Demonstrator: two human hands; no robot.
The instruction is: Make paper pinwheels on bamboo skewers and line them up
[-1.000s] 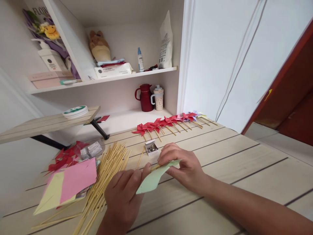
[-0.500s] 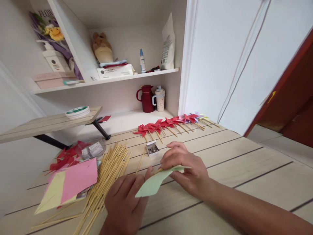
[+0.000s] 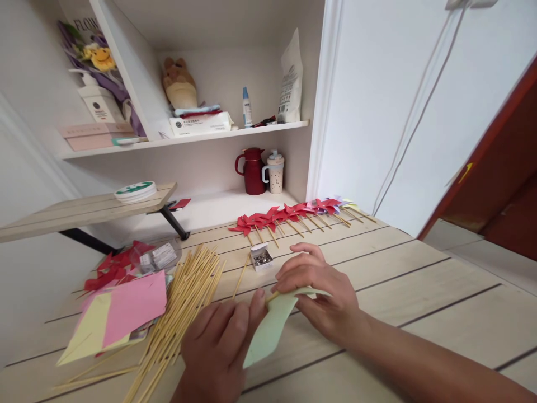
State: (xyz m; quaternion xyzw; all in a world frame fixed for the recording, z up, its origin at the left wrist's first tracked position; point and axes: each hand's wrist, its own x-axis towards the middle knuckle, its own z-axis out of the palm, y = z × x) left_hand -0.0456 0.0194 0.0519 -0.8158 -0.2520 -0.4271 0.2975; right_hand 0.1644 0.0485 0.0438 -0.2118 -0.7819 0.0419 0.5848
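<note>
A piece of pale green paper (image 3: 272, 331) bends between my hands, its lower corner hanging in front of my left fingers. My right hand (image 3: 321, 288) pinches the paper's upper part, with the thumb below and the fingers above. A short length of wooden stick (image 3: 272, 297) shows at the paper's top edge, between the two hands. My left hand (image 3: 220, 341) is closed around the stick's near side, thumb raised beside the paper; most of the stick is hidden. Just beyond the hands stands a small open box of metal pins (image 3: 262, 258).
Many loose wooden sticks (image 3: 184, 302) lie left of my hands, beside pink and yellow paper sheets (image 3: 136, 308). A row of finished pinwheels (image 3: 289, 214) lies along the table's back. A low wooden stand (image 3: 96, 208) rises at left, below a shelf (image 3: 251, 131).
The green paper has swung downward, and its free lower corner has shifted slightly right. Both hands keep nearly the same place and grip. The view has tilted a little.
</note>
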